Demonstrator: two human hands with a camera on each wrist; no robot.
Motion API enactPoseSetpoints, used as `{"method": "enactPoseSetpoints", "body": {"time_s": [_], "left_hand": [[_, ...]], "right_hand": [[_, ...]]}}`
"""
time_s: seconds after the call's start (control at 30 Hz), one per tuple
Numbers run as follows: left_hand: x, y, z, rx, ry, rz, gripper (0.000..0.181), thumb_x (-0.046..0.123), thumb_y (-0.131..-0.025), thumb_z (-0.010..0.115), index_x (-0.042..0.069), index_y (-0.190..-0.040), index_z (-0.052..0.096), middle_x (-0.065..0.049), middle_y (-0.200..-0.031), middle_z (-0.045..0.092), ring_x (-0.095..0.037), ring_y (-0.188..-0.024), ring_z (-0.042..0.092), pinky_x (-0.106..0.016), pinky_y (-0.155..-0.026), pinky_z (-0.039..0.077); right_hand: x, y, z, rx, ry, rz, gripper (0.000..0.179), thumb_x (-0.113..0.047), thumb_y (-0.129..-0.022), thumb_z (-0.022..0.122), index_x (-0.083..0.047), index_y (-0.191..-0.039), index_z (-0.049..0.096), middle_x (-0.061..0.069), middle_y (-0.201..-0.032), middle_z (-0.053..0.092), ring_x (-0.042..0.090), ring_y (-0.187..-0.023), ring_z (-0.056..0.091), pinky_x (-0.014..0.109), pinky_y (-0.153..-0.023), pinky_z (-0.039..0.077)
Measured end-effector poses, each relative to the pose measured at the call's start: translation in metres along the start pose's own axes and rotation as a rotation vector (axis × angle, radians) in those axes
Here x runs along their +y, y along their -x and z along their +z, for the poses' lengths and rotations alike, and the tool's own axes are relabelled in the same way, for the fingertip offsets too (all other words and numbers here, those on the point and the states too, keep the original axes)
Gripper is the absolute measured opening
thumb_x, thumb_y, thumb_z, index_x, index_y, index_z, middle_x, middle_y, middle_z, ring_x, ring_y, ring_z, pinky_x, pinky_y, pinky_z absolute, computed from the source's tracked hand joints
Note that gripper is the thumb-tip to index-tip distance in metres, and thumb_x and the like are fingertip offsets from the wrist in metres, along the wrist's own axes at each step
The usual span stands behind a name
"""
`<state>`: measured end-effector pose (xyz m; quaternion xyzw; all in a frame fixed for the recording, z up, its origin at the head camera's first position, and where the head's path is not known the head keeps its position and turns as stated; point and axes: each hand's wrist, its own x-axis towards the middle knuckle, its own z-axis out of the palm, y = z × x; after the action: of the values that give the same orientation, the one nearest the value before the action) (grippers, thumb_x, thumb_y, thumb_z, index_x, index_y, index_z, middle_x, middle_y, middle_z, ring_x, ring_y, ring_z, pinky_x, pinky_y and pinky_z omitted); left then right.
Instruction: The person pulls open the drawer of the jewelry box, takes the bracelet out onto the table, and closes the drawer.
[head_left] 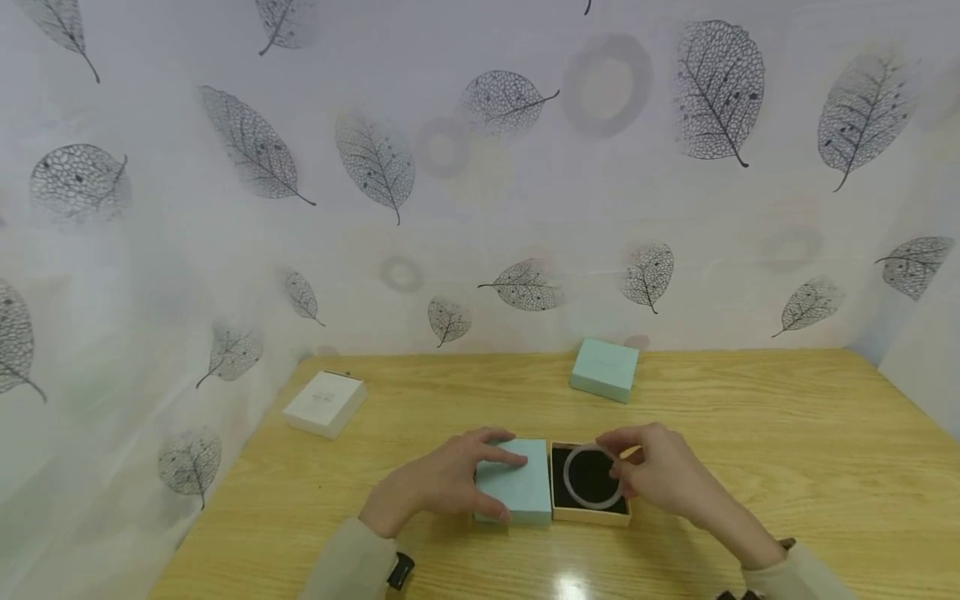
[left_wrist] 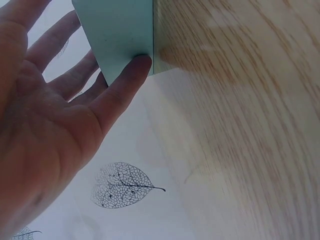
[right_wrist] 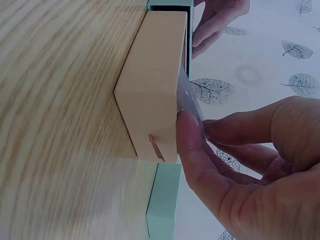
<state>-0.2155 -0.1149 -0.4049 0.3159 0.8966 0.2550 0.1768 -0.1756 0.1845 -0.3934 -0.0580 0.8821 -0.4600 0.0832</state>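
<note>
The translucent ring (head_left: 568, 479) is being pinched at its raised right edge by the right hand (head_left: 660, 469), thumb and fingertips closed on it, over the dark lining (head_left: 592, 473) of the cream tray (head_left: 590, 517). The blue sleeve (head_left: 525, 492) just beside is being gripped by the left hand (head_left: 450, 477) between thumb and fingers. Care is probably being best served if the ring is being handled lightly and the tray is not being nudged.

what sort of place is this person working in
Probably an indoor tabletop work spot, though the wider room is out of view: a wood-grain table, a leaf-print backdrop close behind it, and a pale blue box under the left hand.
</note>
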Motion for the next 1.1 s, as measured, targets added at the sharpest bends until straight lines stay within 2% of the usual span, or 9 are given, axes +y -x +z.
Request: {"method": "enactPoseSetpoints", "body": {"time_s": [0.63, 1.1], "left_hand": [[-0.0006, -0.0008, -0.0005, -0.009, -0.001, 0.002, 0.063, 0.043, -0.081, 0.085, 0.032, -0.139, 0.064, 0.000, -0.163, 0.039, -0.033, -0.151, 0.035, -0.060, -0.121, 0.032], [-0.0005, 0.0009, 0.0001, -0.006, 0.016, -0.009, 0.063, 0.044, -0.081, 0.085, 0.033, -0.139, 0.064, 0.001, -0.164, 0.039, -0.033, -0.151, 0.035, -0.059, -0.121, 0.034]], "right_hand": [[0.0016, 0.0006, -0.0004, 0.000, -0.024, 0.007, 0.049, 0.011, -0.081, 0.061, 0.003, -0.129, 0.067, 0.018, -0.111, 0.070, 0.017, -0.072, 0.067, 0.029, -0.058, 0.059], [0.0029, 0.0026, -0.0030, -0.020, -0.090, 0.035, 0.049, 0.011, -0.083, 0.062, 0.003, -0.131, 0.065, 0.019, -0.113, 0.068, 0.018, -0.080, 0.068, 0.031, -0.063, 0.062]]}}
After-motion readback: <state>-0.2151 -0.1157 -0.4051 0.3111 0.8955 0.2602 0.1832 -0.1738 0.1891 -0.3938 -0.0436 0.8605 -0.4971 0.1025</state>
